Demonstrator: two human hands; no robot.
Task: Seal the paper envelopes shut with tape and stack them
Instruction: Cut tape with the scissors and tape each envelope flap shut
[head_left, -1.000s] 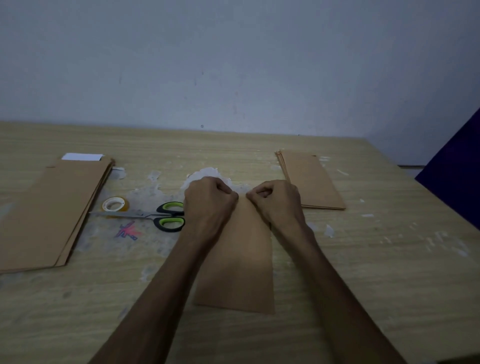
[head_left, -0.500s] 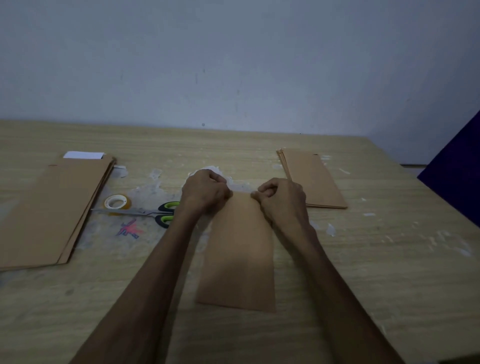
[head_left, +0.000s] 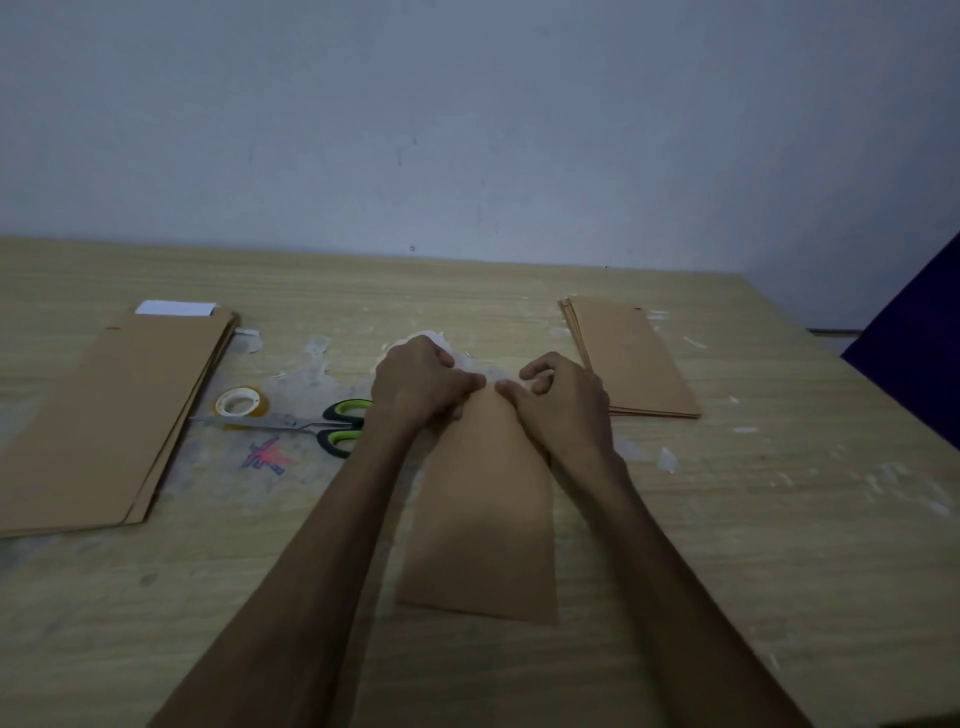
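A brown paper envelope (head_left: 483, 514) lies lengthwise on the wooden table (head_left: 753, 519) in front of me. My left hand (head_left: 421, 387) and my right hand (head_left: 563, 400) rest with curled fingers on its far end, fingertips nearly meeting and pressing down there. The far edge of the envelope is hidden under the hands. A roll of clear tape (head_left: 241, 402) sits to the left, beside green-handled scissors (head_left: 311, 423). A larger stack of brown envelopes (head_left: 104, 421) lies at the left, and a smaller stack (head_left: 628, 358) at the right.
A white slip of paper (head_left: 175, 308) pokes out behind the left stack. White paper scraps and residue dot the table's middle. A pink-blue scribble (head_left: 267, 456) marks the tabletop. A dark blue object (head_left: 914, 374) stands past the table's right edge. A grey wall rises behind.
Both hands stayed on the envelope's far end. Their fingertips shifted along that edge and are now close together at its middle.
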